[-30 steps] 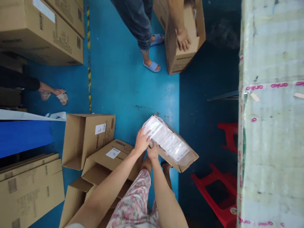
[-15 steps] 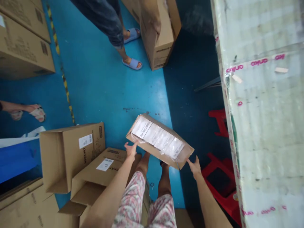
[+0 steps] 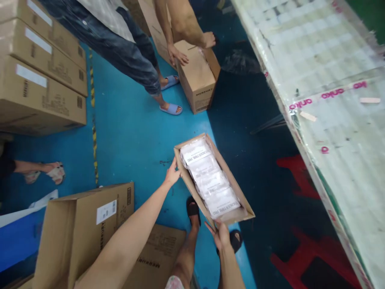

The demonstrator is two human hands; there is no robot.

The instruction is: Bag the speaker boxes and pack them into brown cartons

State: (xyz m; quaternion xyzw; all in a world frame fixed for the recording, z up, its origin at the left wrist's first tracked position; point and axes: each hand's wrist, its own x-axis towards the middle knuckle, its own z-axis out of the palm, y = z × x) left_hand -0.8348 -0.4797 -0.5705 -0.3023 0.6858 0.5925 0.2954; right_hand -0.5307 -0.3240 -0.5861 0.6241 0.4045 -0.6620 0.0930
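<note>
I hold a long open cardboard box [image 3: 238, 192] above the blue floor, filled with clear plastic packets [image 3: 210, 179] that carry white labels. My left hand [image 3: 172, 174] grips the box's far left corner. My right hand [image 3: 221, 234] holds the near end from below. My feet in dark sandals show under the box.
Another person in jeans and blue slippers bends over an upright carton [image 3: 197, 78] ahead. Open cartons [image 3: 82, 224] lie at my lower left, and stacked cartons [image 3: 42, 80] stand at the upper left. A plastic-wrapped pallet [image 3: 327, 92] fills the right. Red stools [image 3: 303, 257] stand below it. Someone's sandalled foot [image 3: 55, 173] rests at the left.
The box has risen off the floor and turned lengthwise away from me. My right hand went from the packets to the near end, my left to the far corner. The view tilted up.
</note>
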